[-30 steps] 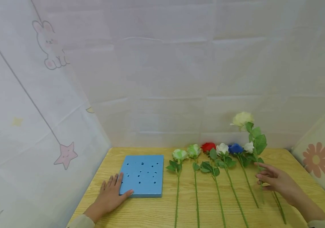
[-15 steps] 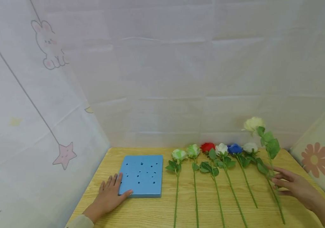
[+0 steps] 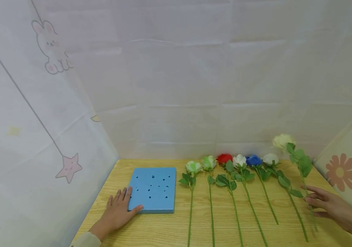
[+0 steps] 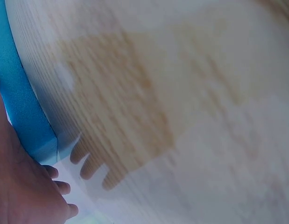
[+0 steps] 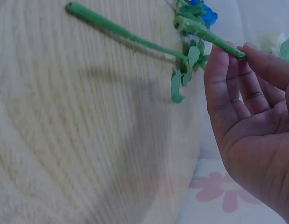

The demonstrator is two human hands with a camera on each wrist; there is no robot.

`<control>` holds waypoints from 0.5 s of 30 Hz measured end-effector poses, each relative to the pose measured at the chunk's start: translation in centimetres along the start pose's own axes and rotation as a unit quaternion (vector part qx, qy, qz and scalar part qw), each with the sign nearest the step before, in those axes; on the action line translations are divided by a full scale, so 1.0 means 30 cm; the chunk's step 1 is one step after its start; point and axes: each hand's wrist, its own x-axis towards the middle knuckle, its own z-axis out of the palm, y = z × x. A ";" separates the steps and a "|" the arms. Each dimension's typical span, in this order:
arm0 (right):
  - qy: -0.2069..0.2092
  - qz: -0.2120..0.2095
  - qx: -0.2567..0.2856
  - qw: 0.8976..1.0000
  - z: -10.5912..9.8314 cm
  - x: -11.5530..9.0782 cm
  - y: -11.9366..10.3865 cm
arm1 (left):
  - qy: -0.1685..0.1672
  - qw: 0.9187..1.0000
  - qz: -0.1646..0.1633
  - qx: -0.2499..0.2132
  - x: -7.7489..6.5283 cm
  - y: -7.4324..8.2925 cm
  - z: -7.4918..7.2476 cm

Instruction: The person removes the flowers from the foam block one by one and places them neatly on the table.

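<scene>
My right hand (image 3: 330,206) pinches the green stem of a pale yellow artificial rose (image 3: 284,142) between thumb and fingers. The bloom stands raised above the table at the far right, its stem slanting down toward me. In the right wrist view, the cut end of the held stem (image 5: 207,35) sticks out past my fingertips, above the wood. My left hand (image 3: 117,211) lies with fingers spread at the lower left corner of a blue foam block (image 3: 160,203), which has several small holes in its top. Nothing is gripped by this hand.
A row of artificial roses lies on the wooden table (image 3: 142,228): two green-white ones, a red rose (image 3: 224,159), a white rose (image 3: 239,161), a blue rose (image 3: 254,160) and another white rose (image 3: 270,159). A patterned sheet (image 3: 176,103) hangs behind and at both sides.
My right hand has carried the pale yellow rose to the right and lower, past the rightmost white rose, which now shows fully. The left hand stays on the foam block.
</scene>
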 end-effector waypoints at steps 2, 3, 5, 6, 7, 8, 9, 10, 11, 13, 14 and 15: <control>0.002 0.008 0.005 1.000 -0.012 -0.003 0.017 | -0.001 1.000 -0.001 -0.001 0.001 -0.003 0.002; -0.002 0.010 0.009 1.000 -0.020 -0.006 0.027 | -0.001 1.000 -0.001 -0.001 0.002 -0.005 0.004; -0.009 0.011 0.009 1.000 -0.034 -0.010 0.046 | 0.001 1.000 -0.001 -0.001 0.004 -0.009 0.006; -0.011 0.011 0.008 1.000 -0.042 -0.012 0.054 | 0.003 1.000 0.001 -0.001 0.004 -0.010 0.007; -0.014 0.012 0.008 1.000 -0.049 -0.014 0.063 | 0.005 1.000 0.001 -0.001 0.005 -0.011 0.008; -0.017 0.014 0.009 1.000 -0.056 -0.015 0.070 | 0.007 1.000 0.002 -0.001 0.006 -0.013 0.009; -0.020 0.016 0.010 1.000 -0.062 -0.017 0.077 | 0.008 1.000 0.002 -0.001 0.007 -0.013 0.010; -0.021 0.018 0.010 1.000 -0.068 -0.018 0.083 | 0.009 1.000 0.002 -0.002 0.008 -0.013 0.010; -0.021 0.021 0.012 0.999 -0.072 -0.019 0.089 | 0.009 1.000 0.001 -0.003 0.008 -0.013 0.010; -0.024 0.028 0.018 0.999 -0.079 -0.019 0.098 | 0.009 1.000 -0.001 -0.004 0.009 -0.012 0.011; -0.026 0.030 0.022 0.999 -0.081 -0.019 0.103 | 0.008 1.000 -0.001 -0.004 0.009 -0.012 0.011; -0.031 0.032 0.030 0.999 -0.084 -0.018 0.109 | 0.008 1.000 -0.002 -0.003 0.009 -0.011 0.011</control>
